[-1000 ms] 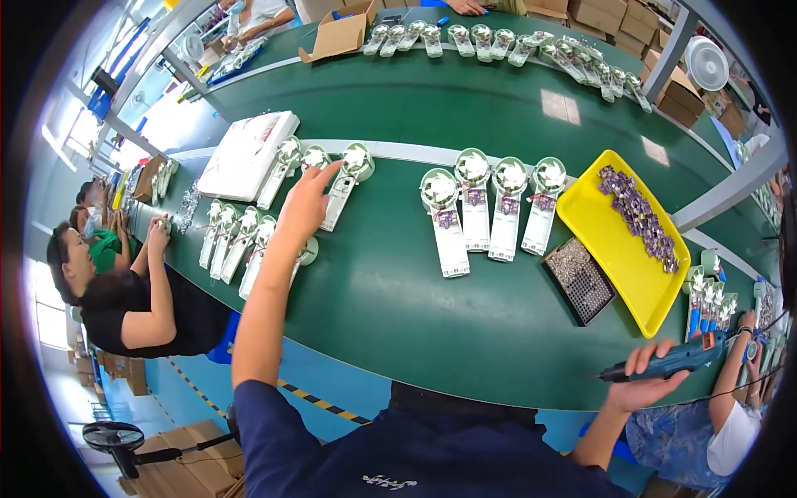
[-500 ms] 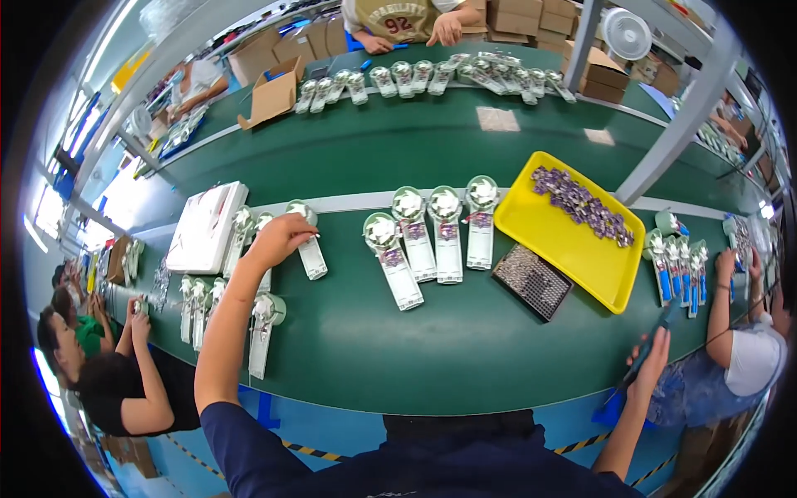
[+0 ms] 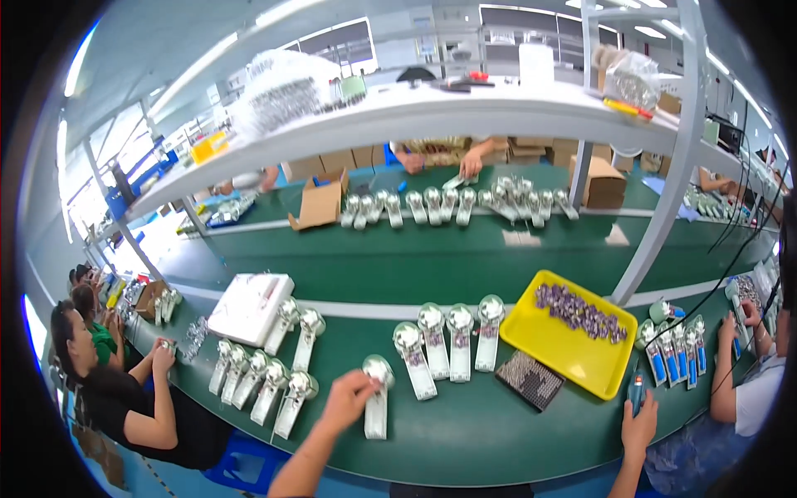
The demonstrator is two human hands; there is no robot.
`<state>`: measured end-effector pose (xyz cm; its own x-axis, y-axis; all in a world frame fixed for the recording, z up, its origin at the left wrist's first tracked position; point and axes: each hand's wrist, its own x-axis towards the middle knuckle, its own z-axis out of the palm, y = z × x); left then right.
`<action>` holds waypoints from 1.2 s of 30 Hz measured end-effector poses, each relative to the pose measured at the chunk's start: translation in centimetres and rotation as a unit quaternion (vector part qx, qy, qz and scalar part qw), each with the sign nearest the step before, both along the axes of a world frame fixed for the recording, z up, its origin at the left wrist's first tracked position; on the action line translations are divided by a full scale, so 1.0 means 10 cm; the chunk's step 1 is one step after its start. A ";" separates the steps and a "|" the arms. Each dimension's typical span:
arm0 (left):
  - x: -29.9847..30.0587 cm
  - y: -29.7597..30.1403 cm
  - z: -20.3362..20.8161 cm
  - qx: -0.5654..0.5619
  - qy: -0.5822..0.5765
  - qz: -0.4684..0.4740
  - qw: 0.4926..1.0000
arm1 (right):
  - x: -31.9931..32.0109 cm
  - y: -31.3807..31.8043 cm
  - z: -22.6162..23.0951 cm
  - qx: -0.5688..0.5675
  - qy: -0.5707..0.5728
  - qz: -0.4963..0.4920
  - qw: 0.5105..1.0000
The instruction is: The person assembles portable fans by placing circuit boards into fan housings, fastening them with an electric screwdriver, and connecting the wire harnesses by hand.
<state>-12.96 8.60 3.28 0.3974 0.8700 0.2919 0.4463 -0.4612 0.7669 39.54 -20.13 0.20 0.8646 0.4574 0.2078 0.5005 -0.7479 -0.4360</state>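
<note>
A green workbench [image 3: 481,432] bore the whole arrangement, with a yellow tray [image 3: 573,353] as the point of reference. Well to the tray's left lay a white slab [image 3: 251,307]. A black grid box [image 3: 530,382] sat just beside the tray's near left edge. Immediately left of the tray, four round-headed white units [image 3: 462,344] lay in a row. The handled unit [image 3: 376,419] was farther left and nearer the wearer than the tray; whether it was raised off the bench could not be told. The left hand [image 3: 349,400] had its thumb and fingers pinched on that unit's round head. The right hand [image 3: 638,427], near the tray's near right corner, had its fingers wrapped around a teal electric screwdriver [image 3: 636,396]. Small purple parts [image 3: 581,314] were heaped inside the tray, toward its far side.
</note>
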 end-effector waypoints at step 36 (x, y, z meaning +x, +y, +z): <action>0.88 -1.19 -0.44 -0.105 -0.256 0.147 0.950 | 0.54 2.60 0.13 -0.004 0.013 0.296 0.955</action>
<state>-4.14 -3.27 -1.14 -0.0187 0.9819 0.1884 0.0758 -0.1865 0.9795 44.89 5.89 1.46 0.4581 0.8696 0.1844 0.8264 -0.3402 -0.4487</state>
